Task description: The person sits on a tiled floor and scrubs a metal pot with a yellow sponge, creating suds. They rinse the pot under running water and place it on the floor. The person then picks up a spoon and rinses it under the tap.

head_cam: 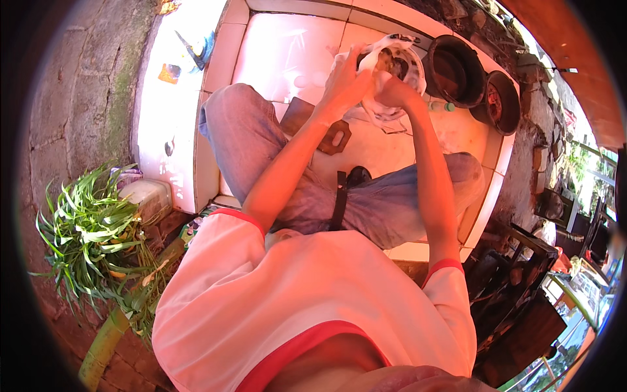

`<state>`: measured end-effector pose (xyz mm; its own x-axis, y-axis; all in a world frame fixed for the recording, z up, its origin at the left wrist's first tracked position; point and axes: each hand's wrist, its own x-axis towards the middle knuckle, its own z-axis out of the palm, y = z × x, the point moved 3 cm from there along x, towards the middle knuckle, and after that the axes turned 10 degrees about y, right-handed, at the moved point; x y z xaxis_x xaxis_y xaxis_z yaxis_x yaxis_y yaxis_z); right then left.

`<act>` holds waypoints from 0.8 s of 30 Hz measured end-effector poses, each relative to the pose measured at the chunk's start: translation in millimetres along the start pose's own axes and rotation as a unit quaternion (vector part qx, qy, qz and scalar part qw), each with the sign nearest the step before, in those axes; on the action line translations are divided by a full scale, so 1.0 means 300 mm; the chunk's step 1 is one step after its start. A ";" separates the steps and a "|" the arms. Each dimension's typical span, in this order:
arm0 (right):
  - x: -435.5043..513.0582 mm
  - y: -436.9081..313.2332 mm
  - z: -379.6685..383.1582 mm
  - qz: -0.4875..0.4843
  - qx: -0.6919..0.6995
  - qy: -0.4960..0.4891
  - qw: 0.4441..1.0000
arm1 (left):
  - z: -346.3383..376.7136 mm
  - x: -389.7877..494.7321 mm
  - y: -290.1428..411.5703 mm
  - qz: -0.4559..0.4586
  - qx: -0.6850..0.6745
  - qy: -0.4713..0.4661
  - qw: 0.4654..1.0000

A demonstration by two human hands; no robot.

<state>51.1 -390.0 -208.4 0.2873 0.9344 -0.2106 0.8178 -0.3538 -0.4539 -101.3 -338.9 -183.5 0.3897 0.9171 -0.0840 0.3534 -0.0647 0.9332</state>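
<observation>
Both of my hands are together over a white, suds-covered item [374, 54] above the tiled floor of a low basin. My left hand [343, 83] grips its left side, fingers stretched along it. My right hand [392, 90] is closed at its near side, with its fingertips partly hidden. Beneath and behind the hands is a round, foam-streaked vessel [416, 73] with dark and yellowish patches inside; its contents are unclear. A brown board [334, 138] with a handle slot lies below my left forearm.
Two dark tubs, a larger one [436, 81] and a smaller one [509, 115], stand right of my hands. A small green-capped bottle [448, 106] lies near them. On the left white ledge [161, 127] are a blue packet and a dark-handled tool [190, 50]. Cut greens [93, 230] lie lower left.
</observation>
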 end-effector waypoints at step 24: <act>-0.017 0.030 -0.150 0.060 -0.189 0.067 0.978 | -0.095 0.038 0.053 0.115 0.038 0.117 0.986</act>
<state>79.4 -396.1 -172.4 0.4350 0.8930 -0.1154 0.8926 -0.4445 -0.0753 -115.6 -318.4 -159.5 0.2624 0.9399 0.2182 0.3451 -0.3026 0.8885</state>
